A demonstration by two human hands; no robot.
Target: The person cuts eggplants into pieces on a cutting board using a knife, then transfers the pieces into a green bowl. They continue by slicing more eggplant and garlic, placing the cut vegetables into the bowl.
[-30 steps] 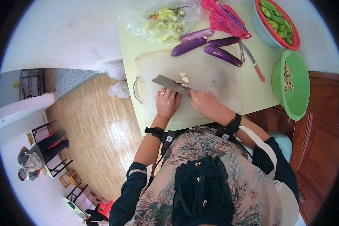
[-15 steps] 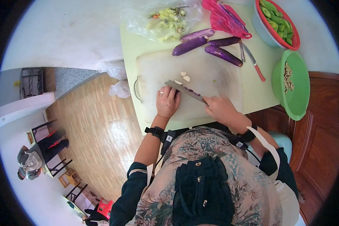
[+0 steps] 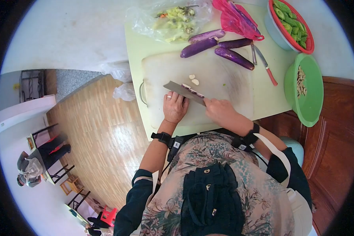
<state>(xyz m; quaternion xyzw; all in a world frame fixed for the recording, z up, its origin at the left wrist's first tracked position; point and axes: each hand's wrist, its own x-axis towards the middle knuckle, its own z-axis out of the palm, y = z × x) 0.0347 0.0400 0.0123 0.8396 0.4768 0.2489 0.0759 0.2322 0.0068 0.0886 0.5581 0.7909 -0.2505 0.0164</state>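
Note:
My right hand (image 3: 221, 111) is closed round the handle of a cleaver (image 3: 181, 91), its blade slanting up and left across the white cutting board (image 3: 161, 70). Against the blade's far side cling purple-rimmed eggplant slices (image 3: 195, 92). Two pale slices (image 3: 194, 82) lie just beyond. My left hand (image 3: 174, 108), with a ring on one finger, presses its curled fingers on the board right beside the blade. A dark bit of eggplant (image 3: 185, 96) shows at its fingertips; the rest is hidden under the hand. Whole eggplants (image 3: 234, 58) lie along the board's far edge.
A red-handled knife (image 3: 268, 70) and a peeler-like tool (image 3: 254, 55) lie to the right. Beyond are a green basin (image 3: 314, 90) with cut pieces, a red basket (image 3: 311, 43) of green vegetables, a pink bag (image 3: 234, 19) and a clear bag (image 3: 145, 23) of trimmings.
My right hand and the cleaver have shifted left and slightly up, so the blade now reaches further past my left fingers. The left hand stays nearly in place.

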